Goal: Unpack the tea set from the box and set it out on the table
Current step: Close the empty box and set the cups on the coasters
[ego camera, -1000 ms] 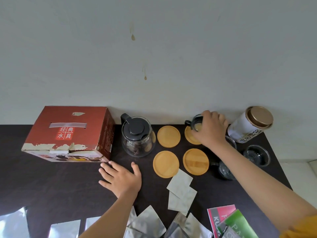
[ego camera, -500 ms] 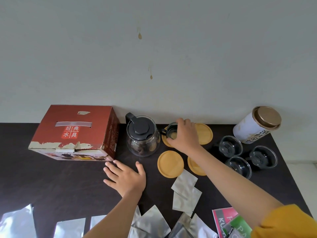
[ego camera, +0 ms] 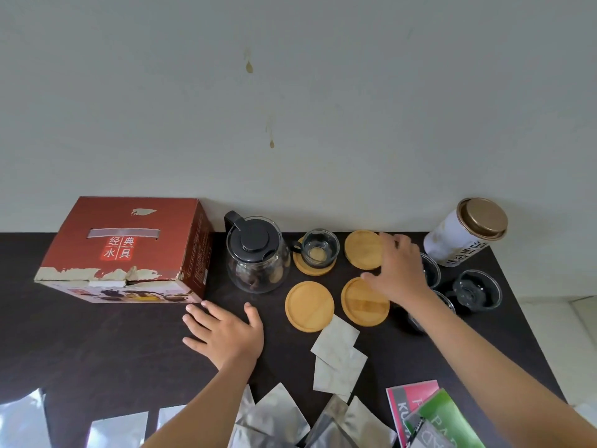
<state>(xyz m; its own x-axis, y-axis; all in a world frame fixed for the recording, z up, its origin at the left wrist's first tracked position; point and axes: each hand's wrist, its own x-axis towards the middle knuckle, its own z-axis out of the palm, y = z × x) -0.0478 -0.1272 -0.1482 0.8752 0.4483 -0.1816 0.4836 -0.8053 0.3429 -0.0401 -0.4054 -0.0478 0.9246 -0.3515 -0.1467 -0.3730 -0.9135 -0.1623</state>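
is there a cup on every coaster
No, only the back-left coaster holds a cup; the other three coasters, such as the front-left one, are bare.

We see a glass cup (ego camera: 320,247) standing on a wooden coaster (ego camera: 312,270) beside the teapot (ego camera: 256,255). Our right hand (ego camera: 399,270) hovers over two coasters; our left hand (ego camera: 226,334) rests flat on the bench (ego camera: 97,344).

box (ego camera: 126,250) left of teapot (ego camera: 256,255); cup (ego camera: 319,248) on coaster (ego camera: 312,270) right of teapot.
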